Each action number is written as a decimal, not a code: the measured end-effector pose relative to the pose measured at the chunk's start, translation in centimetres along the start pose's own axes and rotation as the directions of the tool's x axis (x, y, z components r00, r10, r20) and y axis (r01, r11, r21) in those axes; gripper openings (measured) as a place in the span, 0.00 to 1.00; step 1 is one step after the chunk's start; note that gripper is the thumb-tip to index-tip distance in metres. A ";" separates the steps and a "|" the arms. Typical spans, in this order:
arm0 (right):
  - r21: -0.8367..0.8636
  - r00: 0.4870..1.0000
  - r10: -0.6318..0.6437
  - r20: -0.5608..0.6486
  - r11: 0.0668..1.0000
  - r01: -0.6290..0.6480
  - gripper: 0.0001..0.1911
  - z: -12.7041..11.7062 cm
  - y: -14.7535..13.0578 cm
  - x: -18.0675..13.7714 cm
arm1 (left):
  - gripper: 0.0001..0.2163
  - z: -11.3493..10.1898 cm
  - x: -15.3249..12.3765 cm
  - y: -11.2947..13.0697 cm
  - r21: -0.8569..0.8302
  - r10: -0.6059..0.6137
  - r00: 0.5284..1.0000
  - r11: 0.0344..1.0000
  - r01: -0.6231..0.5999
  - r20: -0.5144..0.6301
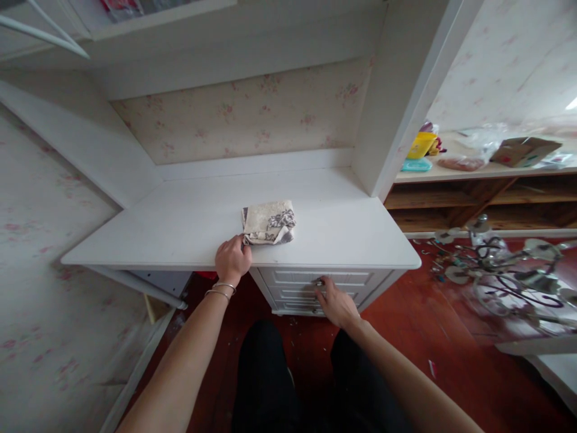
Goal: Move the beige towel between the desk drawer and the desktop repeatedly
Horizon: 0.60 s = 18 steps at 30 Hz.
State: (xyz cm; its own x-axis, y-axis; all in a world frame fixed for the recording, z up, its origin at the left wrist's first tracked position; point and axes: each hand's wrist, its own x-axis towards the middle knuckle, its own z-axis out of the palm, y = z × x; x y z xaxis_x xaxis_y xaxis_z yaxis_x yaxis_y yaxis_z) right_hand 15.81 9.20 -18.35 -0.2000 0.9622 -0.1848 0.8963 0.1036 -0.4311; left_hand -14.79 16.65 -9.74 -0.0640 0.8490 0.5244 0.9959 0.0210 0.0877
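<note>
A folded cloth [269, 221], cream with a dark grey floral print, lies on the white desk [198, 204] near its front edge. My left hand [233, 260], with two thin bangles at the wrist, is closed at the cloth's front left corner; its fingertips are partly hidden. Below the desktop, my right hand [336, 302] pinches the small metal knob [320, 282] of the top drawer [288, 277]. That drawer looks closed, with further drawers beneath it.
White shelving rises above the desk. At right, a low wooden shelf [433, 198] carries a yellow container [422, 145], a cardboard box [525, 151] and plastic bags. A dismantled chandelier [518, 270] and loose parts spread over the red floor [406, 337].
</note>
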 end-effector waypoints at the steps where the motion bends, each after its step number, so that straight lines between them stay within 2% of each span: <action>1: 0.021 1.000 -0.003 -0.025 1.000 0.003 0.25 0.2 -0.4 -0.1 | 0.14 0.0 0.0 0.0 0.004 0.003 1.000 1.000 -0.003 -0.002; 5: 0.031 0.998 -0.002 -0.060 1.000 0.004 0.22 0.6 -1.5 -0.2 | 0.13 0.0 0.0 0.0 0.015 0.006 1.000 1.000 -0.006 -0.012; 10: 0.024 0.998 0.026 -0.053 0.999 -0.024 0.17 -0.1 -1.9 0.2 | 0.13 -0.2 -0.1 0.1 0.018 0.012 1.000 1.000 -0.012 -0.004; 14: 0.020 0.998 0.027 -0.061 0.999 -0.025 0.16 -0.6 -2.3 0.3 | 0.13 -0.4 -0.1 0.1 0.010 0.009 1.000 1.000 -0.009 -0.001; 18: 0.001 0.996 0.017 -0.086 1.000 -0.017 0.16 -0.1 -2.6 -0.4 | 0.13 -0.4 -0.1 -0.1 -0.007 0.006 1.000 1.000 -0.006 0.013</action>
State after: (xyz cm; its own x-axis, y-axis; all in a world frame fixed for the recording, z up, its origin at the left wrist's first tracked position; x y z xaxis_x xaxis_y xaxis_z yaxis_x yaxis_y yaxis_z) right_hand 13.60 8.58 -17.07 -0.1498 0.9819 -0.1160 0.8995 0.0866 -0.4283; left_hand -14.88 16.41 -9.47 -0.0572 0.8559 0.5140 0.9958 0.0123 0.0902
